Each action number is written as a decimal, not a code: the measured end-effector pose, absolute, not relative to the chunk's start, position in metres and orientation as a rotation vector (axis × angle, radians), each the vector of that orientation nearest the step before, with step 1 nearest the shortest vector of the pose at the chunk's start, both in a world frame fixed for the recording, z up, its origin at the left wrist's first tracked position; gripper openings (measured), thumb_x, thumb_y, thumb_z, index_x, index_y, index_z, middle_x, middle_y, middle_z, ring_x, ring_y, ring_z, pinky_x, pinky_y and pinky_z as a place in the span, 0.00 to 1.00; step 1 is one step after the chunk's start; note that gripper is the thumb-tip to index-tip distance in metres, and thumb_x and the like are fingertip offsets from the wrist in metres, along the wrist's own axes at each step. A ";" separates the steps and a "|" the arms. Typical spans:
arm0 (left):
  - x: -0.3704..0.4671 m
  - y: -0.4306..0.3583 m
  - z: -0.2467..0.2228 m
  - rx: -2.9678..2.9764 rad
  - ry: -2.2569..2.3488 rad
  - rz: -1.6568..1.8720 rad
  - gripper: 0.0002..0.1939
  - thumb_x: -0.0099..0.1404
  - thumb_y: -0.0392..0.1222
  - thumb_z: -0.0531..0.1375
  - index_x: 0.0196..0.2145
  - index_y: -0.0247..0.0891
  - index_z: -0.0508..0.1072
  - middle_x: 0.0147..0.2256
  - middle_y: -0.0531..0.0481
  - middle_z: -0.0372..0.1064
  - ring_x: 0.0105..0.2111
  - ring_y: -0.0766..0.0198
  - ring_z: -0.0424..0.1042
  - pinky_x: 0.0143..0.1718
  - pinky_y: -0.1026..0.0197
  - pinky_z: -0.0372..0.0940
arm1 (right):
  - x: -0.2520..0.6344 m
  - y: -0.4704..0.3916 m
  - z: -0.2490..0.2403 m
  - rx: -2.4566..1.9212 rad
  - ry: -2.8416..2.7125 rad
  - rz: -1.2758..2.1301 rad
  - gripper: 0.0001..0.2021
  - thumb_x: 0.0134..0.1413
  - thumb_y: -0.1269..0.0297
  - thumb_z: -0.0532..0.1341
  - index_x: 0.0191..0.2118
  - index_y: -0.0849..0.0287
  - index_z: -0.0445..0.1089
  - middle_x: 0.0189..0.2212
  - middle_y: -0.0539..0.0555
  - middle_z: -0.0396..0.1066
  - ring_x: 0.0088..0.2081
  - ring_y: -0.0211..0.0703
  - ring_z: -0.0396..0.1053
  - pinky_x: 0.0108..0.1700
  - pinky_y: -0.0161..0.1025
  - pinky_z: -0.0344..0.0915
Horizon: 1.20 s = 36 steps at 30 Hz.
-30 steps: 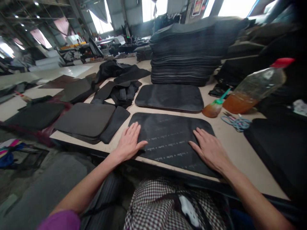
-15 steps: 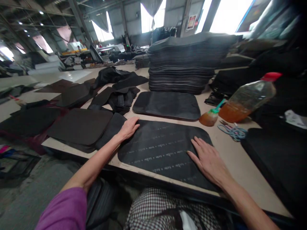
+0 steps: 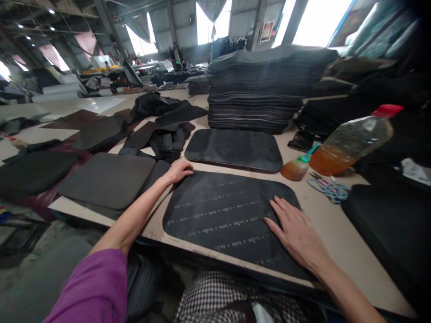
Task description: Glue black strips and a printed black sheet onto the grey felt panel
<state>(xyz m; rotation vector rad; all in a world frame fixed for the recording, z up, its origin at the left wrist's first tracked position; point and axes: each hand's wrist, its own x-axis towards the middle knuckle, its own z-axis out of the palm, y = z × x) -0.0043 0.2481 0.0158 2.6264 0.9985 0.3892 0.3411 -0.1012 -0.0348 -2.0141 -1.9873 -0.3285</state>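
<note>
A black rounded-corner sheet [image 3: 215, 211] with rows of pale printed lettering lies flat on the table in front of me. My left hand [image 3: 180, 171] is at its far left corner, fingers bent and drawn together on the edge; the fingertips are partly hidden. Flat on the sheet's right side rests my right hand [image 3: 296, 233], thumb apart from the fingers. Just beyond is a plain black rounded panel [image 3: 234, 150], apparently several layers thick. Behind that rises a tall stack of similar black panels [image 3: 252, 94].
To the right stand a small bottle with a green nozzle [image 3: 296, 168], a red-capped bottle of amber liquid [image 3: 350, 146] and blue-handled snips [image 3: 330, 188]. Dark panels [image 3: 107, 179] lie left, with black scraps [image 3: 164, 139] behind. The table's front edge [image 3: 215, 253] runs below the sheet.
My left hand's fingers have drawn closer together at the sheet's corner. The right hand stays flat on the sheet. The view has shifted slightly.
</note>
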 end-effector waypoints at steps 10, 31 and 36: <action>-0.004 0.252 0.019 2.504 1.052 0.470 0.15 0.63 0.42 0.66 0.47 0.37 0.78 0.43 0.47 0.74 0.40 0.62 0.73 0.46 0.60 0.66 | 0.342 -0.101 -0.037 -2.011 -1.981 -0.315 0.34 0.71 0.43 0.44 0.69 0.64 0.57 0.70 0.63 0.55 0.70 0.58 0.53 0.68 0.59 0.56; -0.007 0.249 0.017 2.526 1.160 0.402 0.04 0.61 0.40 0.66 0.33 0.38 0.79 0.34 0.50 0.74 0.36 0.61 0.71 0.39 0.60 0.63 | 0.340 -0.101 -0.034 -2.022 -1.982 -0.308 0.34 0.72 0.43 0.44 0.69 0.65 0.57 0.70 0.63 0.55 0.70 0.58 0.53 0.68 0.59 0.56; -0.006 0.250 0.018 2.582 1.152 0.359 0.04 0.63 0.40 0.65 0.32 0.38 0.77 0.34 0.49 0.73 0.37 0.60 0.70 0.40 0.60 0.63 | 0.341 -0.101 -0.034 -2.021 -1.983 -0.310 0.34 0.72 0.43 0.44 0.69 0.65 0.57 0.70 0.64 0.56 0.70 0.58 0.54 0.67 0.59 0.57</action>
